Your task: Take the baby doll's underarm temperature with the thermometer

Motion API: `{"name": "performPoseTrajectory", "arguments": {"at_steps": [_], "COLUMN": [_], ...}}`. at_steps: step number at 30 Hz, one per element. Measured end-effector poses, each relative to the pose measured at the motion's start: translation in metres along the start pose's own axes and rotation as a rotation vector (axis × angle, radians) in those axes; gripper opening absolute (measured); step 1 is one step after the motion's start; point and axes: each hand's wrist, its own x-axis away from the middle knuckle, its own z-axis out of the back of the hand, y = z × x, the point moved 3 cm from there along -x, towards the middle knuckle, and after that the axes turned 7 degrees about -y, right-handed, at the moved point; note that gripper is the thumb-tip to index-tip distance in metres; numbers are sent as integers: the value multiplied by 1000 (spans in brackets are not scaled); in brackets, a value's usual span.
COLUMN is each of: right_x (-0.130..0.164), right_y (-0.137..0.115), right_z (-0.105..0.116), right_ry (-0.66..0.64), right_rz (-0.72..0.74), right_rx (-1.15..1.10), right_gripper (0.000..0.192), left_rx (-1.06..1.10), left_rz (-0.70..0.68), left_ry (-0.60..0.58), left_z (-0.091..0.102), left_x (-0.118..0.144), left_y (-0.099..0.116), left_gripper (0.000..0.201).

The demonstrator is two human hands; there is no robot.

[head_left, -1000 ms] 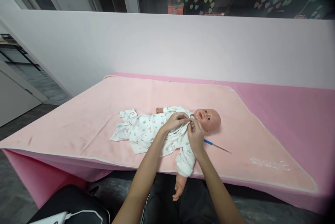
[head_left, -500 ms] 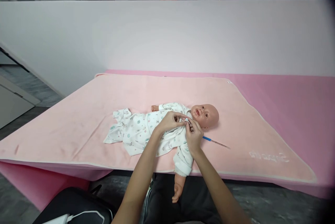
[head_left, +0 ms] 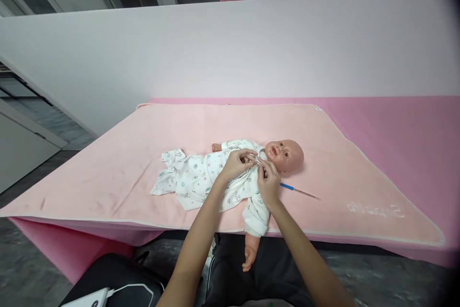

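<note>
A baby doll (head_left: 289,156) lies on its back, head to the right, in a white patterned outfit (head_left: 196,170). At the doll's neck, my left hand (head_left: 237,162) and my right hand (head_left: 268,180) meet with pinched fingers on a small piece of white cloth at the outfit's collar. The exact fastening between the fingertips is too small to make out. One doll arm (head_left: 250,249) hangs over the near table edge. Beside my right hand lies a thin stick with a blue handle (head_left: 287,186), its other end reddish brown.
A peach blanket (head_left: 118,153) covers much of the pink table surface (head_left: 406,139). Behind stands a white partition (head_left: 230,53). At lower left, a black seat (head_left: 118,273) carries a white device (head_left: 88,298) with a cable.
The view has shifted and tilted slightly. Both hands stay pinched at the doll's collar, with only small finger movements.
</note>
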Motion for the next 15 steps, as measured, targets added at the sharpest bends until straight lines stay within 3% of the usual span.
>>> {"name": "performPoseTrajectory", "arguments": {"at_steps": [15], "right_x": [0], "right_y": [3], "right_z": [-2], "right_ry": [-15], "right_rz": [27], "right_rx": [-34], "right_gripper": [24], "left_rx": [92], "left_rz": [-21], "left_ry": [-80], "left_z": [1], "left_x": [-2], "left_y": [-5], "left_gripper": [33]}}
